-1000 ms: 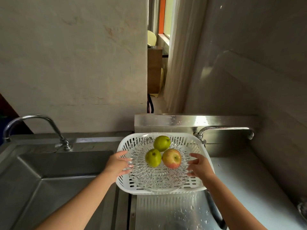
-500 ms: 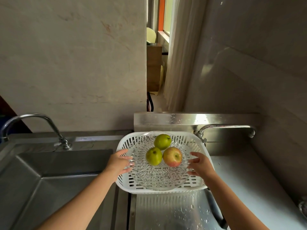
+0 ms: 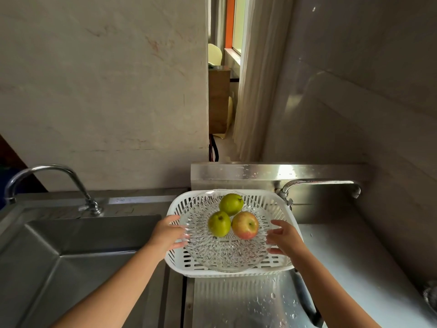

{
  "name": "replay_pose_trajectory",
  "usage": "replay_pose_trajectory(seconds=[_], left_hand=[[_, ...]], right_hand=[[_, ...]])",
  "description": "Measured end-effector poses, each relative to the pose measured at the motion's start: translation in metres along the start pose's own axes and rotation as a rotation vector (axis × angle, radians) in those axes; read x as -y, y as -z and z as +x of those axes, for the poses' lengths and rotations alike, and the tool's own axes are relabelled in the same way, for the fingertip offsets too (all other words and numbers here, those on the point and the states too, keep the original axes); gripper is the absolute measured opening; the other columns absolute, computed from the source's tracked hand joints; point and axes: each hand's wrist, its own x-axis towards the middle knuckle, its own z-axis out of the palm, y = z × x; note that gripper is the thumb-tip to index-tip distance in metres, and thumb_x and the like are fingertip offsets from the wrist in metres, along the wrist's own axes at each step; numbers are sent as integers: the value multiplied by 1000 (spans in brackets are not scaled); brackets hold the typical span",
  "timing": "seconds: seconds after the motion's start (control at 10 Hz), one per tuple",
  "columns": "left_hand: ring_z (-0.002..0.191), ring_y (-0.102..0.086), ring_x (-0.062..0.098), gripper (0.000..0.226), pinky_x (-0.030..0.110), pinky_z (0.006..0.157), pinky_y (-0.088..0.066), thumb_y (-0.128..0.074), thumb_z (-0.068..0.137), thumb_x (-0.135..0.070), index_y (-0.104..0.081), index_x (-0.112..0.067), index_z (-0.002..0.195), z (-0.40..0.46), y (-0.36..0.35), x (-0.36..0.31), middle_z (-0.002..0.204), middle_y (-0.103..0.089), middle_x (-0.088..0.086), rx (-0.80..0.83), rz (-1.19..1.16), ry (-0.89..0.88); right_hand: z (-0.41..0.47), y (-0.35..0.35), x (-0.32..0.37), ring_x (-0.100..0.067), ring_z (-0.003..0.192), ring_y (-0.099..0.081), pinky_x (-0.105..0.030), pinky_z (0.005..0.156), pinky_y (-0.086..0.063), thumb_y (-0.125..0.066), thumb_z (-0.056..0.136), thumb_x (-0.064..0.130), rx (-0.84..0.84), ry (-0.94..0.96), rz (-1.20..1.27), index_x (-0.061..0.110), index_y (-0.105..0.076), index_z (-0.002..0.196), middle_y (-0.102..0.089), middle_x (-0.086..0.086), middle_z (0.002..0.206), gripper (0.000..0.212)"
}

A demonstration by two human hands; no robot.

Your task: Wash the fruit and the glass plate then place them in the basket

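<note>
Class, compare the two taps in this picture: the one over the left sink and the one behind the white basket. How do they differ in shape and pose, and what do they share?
The left tap rises in a tall arch and curves down at the far left; the right tap runs low and nearly level toward the right. The left tap stands clear beside the open sink; the right tap's base sits just behind the basket. Both are shiny metal, and no water shows at either.

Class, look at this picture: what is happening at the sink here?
A person's left hand and right hand are at opposite edges of a clear patterned glass plate sitting in a white slotted plastic basket on the steel counter. On the plate lie two green fruits and a red-yellow apple. Neither tap is running.
</note>
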Motion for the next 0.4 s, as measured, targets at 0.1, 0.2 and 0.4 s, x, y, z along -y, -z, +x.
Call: replay_pose_trajectory(seconds=[0.1, 0.2, 0.4], left_hand=[[79, -61, 24, 53, 34, 65, -54, -53, 81, 12, -45, -6, 131, -3, 2, -1, 96, -60, 12, 2, 5, -3], [88, -61, 26, 50, 39, 74, -53, -54, 83, 9, -45, -6, 130, -11, 10, -7, 114, -59, 19, -21, 43, -14], [96, -62, 25, 49, 36, 78, -54, -55, 83, 3, -47, -10, 130, -35, 23, -47, 117, -59, 16, -39, 189, -148]], right_hand=[[0, 1, 0, -22, 78, -61, -29, 51, -55, -56, 81, -7, -11, -8, -15, 6, -41, 132, -57, -16, 104, 55], [-5, 7, 3, -28, 80, -63, -38, 62, -58, -57, 80, -7, -43, -1, -55, 6, -43, 132, -59, -17, 105, 56], [-24, 23, 35, -22, 71, -65, -25, 51, -56, -59, 79, -6, -72, 113, -158, 4, -48, 129, -62, -15, 103, 52]])
